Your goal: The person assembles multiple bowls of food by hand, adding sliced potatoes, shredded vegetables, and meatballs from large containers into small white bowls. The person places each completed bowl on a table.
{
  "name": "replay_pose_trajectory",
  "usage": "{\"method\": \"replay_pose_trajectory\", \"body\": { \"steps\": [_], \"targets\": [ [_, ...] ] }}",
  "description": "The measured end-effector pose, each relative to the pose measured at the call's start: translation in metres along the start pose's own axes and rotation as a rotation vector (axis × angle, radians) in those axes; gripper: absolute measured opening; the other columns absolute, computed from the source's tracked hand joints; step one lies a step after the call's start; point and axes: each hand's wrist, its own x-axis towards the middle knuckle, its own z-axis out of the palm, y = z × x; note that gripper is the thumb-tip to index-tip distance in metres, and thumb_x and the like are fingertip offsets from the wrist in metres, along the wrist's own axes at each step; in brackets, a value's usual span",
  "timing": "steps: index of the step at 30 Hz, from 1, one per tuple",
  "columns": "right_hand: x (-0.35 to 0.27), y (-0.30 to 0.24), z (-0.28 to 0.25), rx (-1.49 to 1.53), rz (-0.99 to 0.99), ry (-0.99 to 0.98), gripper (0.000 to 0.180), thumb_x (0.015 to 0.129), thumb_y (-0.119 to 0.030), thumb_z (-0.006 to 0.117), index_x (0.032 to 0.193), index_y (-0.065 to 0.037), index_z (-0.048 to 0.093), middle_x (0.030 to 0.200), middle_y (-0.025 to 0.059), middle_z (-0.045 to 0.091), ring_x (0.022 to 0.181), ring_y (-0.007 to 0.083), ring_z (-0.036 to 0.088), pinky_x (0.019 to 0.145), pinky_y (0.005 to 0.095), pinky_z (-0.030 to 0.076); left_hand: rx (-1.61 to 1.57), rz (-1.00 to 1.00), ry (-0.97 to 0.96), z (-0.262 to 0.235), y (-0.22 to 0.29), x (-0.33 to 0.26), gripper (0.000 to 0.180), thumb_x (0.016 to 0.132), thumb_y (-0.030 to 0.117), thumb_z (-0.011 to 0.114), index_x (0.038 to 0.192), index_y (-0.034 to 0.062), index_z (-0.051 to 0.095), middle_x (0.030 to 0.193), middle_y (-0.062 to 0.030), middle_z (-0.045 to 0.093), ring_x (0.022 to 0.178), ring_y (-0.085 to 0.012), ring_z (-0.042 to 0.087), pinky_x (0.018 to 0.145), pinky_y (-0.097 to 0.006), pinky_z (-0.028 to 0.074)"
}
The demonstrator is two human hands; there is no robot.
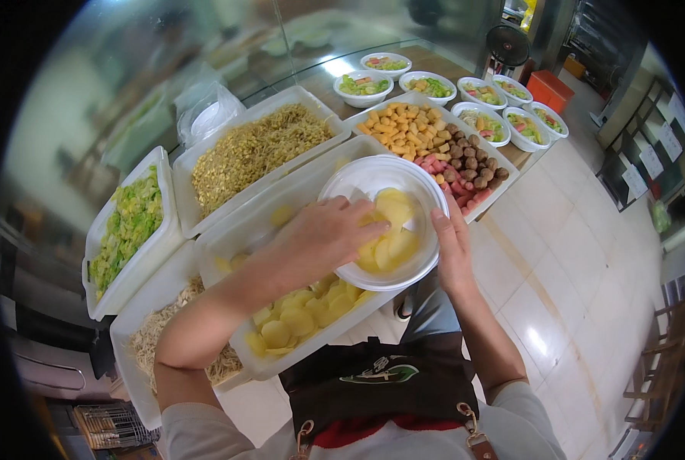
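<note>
A white round bowl (346, 179) is tilted above the tubs in front of me, with pale yellow potato slices (396, 249) inside. My right hand (453, 244) grips its right rim, thumb on the edge and the other fingers mostly hidden. Reaching in from the left, my left hand (335, 230) has its fingers curled against the slices at the bowl's inner side; part of its grip is hidden. Beneath the bowl, a long white tub (246, 366) holds more potato slices (300, 318).
Around it stand white tubs of chopped greens (131, 222), bean sprouts (254, 149), shredded pale strips (154, 341), and tan pieces, meatballs and pink chunks (465, 169). Several filled bowls (480, 93) sit on the table beyond. A red box (549, 92) and dark fan (508, 46) stand farther back.
</note>
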Motion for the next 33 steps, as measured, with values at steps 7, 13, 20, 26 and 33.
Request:
{"method": "replay_pose_trajectory", "body": {
  "steps": [7, 13, 20, 26, 33],
  "targets": [
    [0.0, 0.003, 0.0, 0.077, 0.085, -0.027, 0.04, 0.096, -0.023, 0.045, 0.128, 0.001, 0.047, 0.124, 0.0086, 0.051, 0.115, 0.0166, 0.045, 0.1, 0.0292, 0.033, 0.037, -0.084, 0.068, 0.033, -0.024, 0.017, 0.022, 0.078, 0.006, 0.057, 0.1, 0.0075, 0.059, 0.096, -0.0101, 0.055, 0.09, -0.0272, 0.058, 0.073, -0.038, 0.049],
    [-0.001, 0.004, -0.01, 0.023, 0.112, 0.078, 0.046, 0.096, -0.025, 0.043, 0.132, 0.004, 0.043, 0.13, 0.0128, 0.047, 0.122, 0.0199, 0.041, 0.104, 0.0309, 0.029, -0.422, -0.322, 0.424, -0.006, -0.089, 0.025, 0.024, 0.085, 0.012, 0.06, 0.108, 0.0102, 0.061, 0.109, -0.0084, 0.06, 0.093, -0.0215, 0.061, 0.083, -0.035, 0.049],
    [0.0, 0.01, -0.012, 0.015, 0.073, -0.014, 0.049, 0.096, -0.022, 0.043, 0.136, 0.006, 0.038, 0.14, 0.0155, 0.039, 0.131, 0.022, 0.034, 0.109, 0.0329, 0.023, -0.553, -1.117, 0.192, 0.033, -0.279, -0.04, 0.06, 0.075, 0.044, 0.07, 0.115, 0.0016, 0.057, 0.126, -0.0169, 0.055, 0.106, -0.0301, 0.058, 0.09, -0.041, 0.047],
    [0.0, 0.008, -0.01, 0.022, 0.101, -0.001, 0.05, 0.096, -0.022, 0.043, 0.136, 0.007, 0.037, 0.142, 0.0165, 0.037, 0.134, 0.023, 0.031, 0.11, 0.0335, 0.021, 0.141, -0.622, -0.069, 0.064, -0.258, 0.027, 0.051, 0.073, 0.031, 0.071, 0.118, 0.0104, 0.058, 0.119, -0.0176, 0.057, 0.106, -0.0336, 0.057, 0.089, -0.04, 0.048],
    [-0.001, 0.002, -0.005, 0.085, 0.071, -0.032, 0.046, 0.096, -0.022, 0.043, 0.135, 0.003, 0.04, 0.132, 0.0117, 0.047, 0.123, 0.0196, 0.04, 0.105, 0.0312, 0.028, 0.08, -0.565, 0.081, 0.023, -0.297, -0.021, 0.036, 0.077, 0.01, 0.064, 0.112, 0.0109, 0.061, 0.1, -0.0144, 0.063, 0.096, -0.0274, 0.061, 0.081, -0.037, 0.05]
  ]
}}
